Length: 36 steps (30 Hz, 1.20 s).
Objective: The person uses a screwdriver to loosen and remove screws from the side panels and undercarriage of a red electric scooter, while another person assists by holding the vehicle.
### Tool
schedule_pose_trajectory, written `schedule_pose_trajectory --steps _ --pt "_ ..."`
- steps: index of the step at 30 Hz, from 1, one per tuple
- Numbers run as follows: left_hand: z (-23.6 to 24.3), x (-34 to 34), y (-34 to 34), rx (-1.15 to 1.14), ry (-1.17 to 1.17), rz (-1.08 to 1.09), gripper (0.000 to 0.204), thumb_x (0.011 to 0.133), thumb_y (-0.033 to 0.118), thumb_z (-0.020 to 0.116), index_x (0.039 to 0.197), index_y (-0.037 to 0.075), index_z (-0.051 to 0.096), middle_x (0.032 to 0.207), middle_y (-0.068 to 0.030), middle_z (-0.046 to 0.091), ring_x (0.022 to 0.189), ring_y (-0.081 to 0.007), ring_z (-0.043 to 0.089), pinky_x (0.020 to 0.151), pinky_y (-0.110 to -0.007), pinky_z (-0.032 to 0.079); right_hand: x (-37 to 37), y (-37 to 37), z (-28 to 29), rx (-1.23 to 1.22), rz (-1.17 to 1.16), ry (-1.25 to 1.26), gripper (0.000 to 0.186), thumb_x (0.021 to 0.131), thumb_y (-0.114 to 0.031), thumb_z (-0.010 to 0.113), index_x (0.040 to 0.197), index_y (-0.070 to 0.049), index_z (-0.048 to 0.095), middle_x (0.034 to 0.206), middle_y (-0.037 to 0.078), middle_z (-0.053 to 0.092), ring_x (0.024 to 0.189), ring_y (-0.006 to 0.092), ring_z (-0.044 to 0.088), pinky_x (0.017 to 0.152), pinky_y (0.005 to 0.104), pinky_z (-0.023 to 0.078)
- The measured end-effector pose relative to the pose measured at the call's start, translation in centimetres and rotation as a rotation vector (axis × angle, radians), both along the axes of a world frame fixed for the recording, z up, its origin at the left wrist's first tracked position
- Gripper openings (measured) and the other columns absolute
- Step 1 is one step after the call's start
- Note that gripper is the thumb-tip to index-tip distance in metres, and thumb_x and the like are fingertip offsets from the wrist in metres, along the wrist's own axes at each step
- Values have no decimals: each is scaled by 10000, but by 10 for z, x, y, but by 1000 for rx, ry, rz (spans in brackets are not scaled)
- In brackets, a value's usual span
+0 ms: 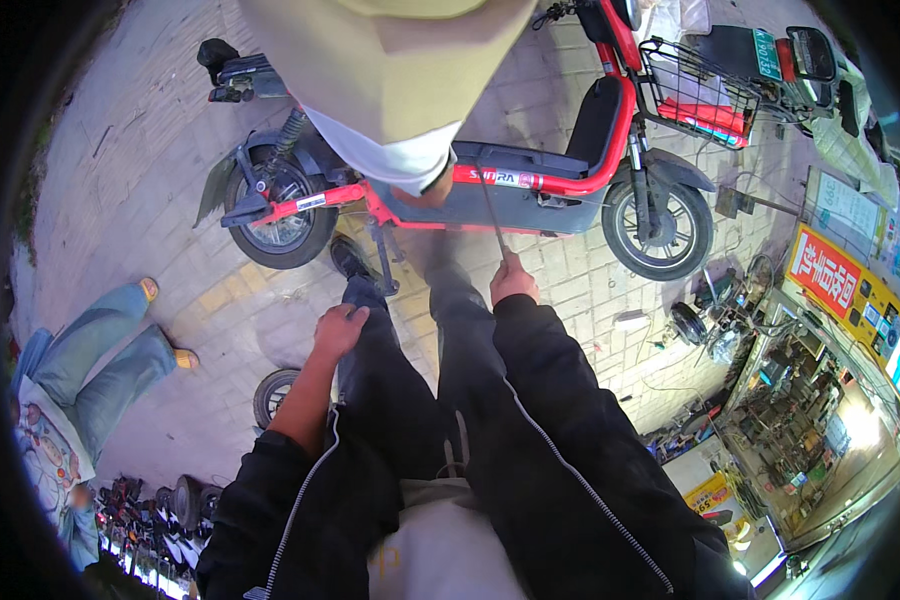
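Note:
A red and black electric scooter (570,184) stands across the upper middle, its side toward me. My right hand (513,280) is closed around the lower end of a long thin metal rod (492,210). The rod points up and slightly left, with its far end at the scooter's red side rail. My left hand (341,329) rests by my left knee, its fingers curled loosely and nothing visible in them. Another person's hand (430,191), below a wide tan sleeve (390,80) with a white cuff, reaches to the scooter's lower body; its fingertips are partly hidden.
A black wire basket (700,95) sits at the scooter's front, and a second two-wheeler is parked beyond. Another person's legs (120,340) are at left. A loose wheel (273,397) lies by my left arm. Parts and tools crowd the shop (790,430) at right.

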<state>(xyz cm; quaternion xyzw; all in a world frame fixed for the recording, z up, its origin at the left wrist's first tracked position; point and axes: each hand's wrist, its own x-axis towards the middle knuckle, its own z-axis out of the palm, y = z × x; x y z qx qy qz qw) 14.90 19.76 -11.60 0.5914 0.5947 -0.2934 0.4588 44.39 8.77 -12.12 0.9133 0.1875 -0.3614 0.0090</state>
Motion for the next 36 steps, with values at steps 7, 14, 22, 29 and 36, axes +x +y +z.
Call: schedule_pose_trajectory --steps 7,14,22,29,36 --pt "4 -4 2 36 -51 -3 556 816 504 511 1104 38 609 1146 -208 573 1086 -360 529 937 -416 406 53 40 17 26 142 84 274 860 -208 448 1097 -151 574 965 210 626 922 401 587 774 486 472" --pt "11 -9 2 35 -28 51 562 813 502 517 1113 35 604 1152 -212 570 1089 -360 528 945 -408 403 4 17 -2 10 68 8 278 875 -252 440 1138 -212 523 854 222 627 850 419 597 739 521 465" --pt "4 -26 -3 3 -23 70 571 811 512 526 1103 28 608 1138 -216 574 1089 -362 527 942 -406 405 -44 -10 -26 236 -88 -36 299 858 -223 477 1147 -200 554 834 215 632 816 405 608 724 493 478" --pt "5 -45 5 69 -78 48 567 817 496 532 1082 0 607 1100 -237 587 1062 -369 544 923 -402 417 77 82 24 -10 478 58 249 812 -183 497 983 -98 655 926 204 631 869 384 610 766 457 492" --pt "4 -53 11 47 -66 135 562 831 468 542 1115 -15 584 1127 -253 571 1098 -365 528 941 -389 399 101 67 28 189 509 88 244 791 -169 494 943 -81 663 976 182 630 913 357 602 810 432 481"
